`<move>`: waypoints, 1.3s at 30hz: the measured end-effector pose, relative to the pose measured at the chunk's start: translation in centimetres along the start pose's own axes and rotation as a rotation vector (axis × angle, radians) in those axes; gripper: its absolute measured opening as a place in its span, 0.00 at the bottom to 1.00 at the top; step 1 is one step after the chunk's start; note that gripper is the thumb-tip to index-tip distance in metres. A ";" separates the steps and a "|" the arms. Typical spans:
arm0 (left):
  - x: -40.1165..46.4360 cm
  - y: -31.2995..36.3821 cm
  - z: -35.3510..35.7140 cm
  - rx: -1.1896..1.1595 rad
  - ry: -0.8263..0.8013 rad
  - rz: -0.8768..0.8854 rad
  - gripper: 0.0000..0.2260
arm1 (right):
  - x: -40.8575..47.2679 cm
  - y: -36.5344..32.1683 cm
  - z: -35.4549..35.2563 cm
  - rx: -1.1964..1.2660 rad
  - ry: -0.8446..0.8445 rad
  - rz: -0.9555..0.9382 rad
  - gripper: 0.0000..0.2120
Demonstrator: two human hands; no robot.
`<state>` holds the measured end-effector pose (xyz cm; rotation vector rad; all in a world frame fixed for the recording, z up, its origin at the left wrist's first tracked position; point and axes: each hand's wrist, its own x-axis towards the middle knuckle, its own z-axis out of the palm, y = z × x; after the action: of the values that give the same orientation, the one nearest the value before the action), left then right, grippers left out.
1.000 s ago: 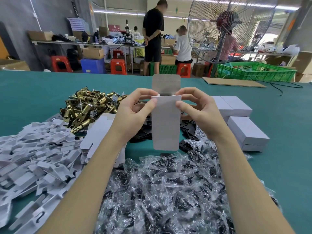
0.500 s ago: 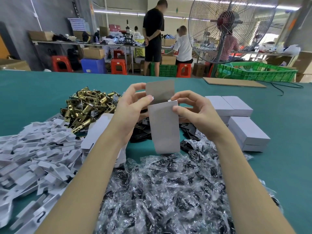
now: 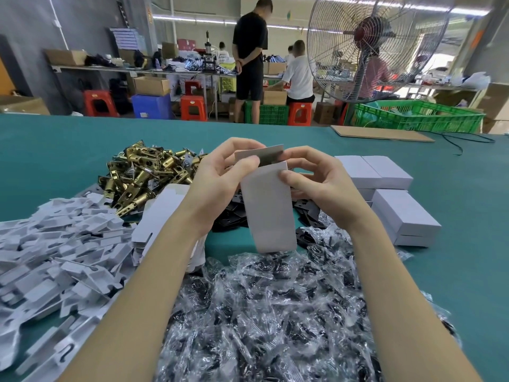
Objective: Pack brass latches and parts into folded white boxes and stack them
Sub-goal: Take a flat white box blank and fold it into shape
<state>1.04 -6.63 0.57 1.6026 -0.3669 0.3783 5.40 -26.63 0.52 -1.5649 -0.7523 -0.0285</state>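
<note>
teal work table (image 3: 68, 150) across the whole middle of the frame, workshop behind along the top edge. upper right: large wire-guard fan (image 3: 377, 45), green plastic crate (image 3: 418, 117) below it, flat cardboard sheet (image 3: 382, 133) on the table's far edge. upper centre: 1 person standing in black (image 3: 250, 51), another seated in white (image 3: 298, 75), red stools (image 3: 193, 107) and a blue bin (image 3: 151, 106) under a cluttered bench.

on the table, centre left: heap of brass latches (image 3: 140, 172). lower left: spread of white card inserts (image 3: 55, 244), with a stack of flat unfolded box blanks (image 3: 162, 213) at its right edge, partly hidden by the left forearm. bottom centre: mound of clear plastic bags of black parts (image 3: 261, 312), filling the near foreground between both forearms. loose black plates (image 3: 231, 219) behind the hands, mostly hidden. centre right: finished white boxes (image 3: 399, 205) stacked in 2 layers.

centre of frame, held above the table: white box (image 3: 270, 210), upright, top flap tilted back. left hand (image 3: 217, 180) curled round its upper left edge, thumb pressing the flap fold. right hand (image 3: 322, 186) pinching the upper right edge, thumb on the front face, fingers curled behind.
</note>
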 end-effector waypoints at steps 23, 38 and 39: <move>0.1 -0.2 -0.3 0.003 0.030 -0.081 0.11 | -0.1 -0.8 0.1 -0.012 -0.017 0.039 0.08; 0.2 -1.3 0.7 -0.189 0.076 -0.105 0.08 | 0.0 -1.1 0.2 -0.114 0.129 0.000 0.05; 0.2 -1.4 0.8 -0.197 0.076 -0.107 0.08 | -0.1 -1.1 0.2 -0.112 0.128 -0.001 0.05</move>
<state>1.84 -7.31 -0.62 1.4049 -0.2510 0.3104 4.77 -26.53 1.38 -1.6522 -0.6592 -0.1725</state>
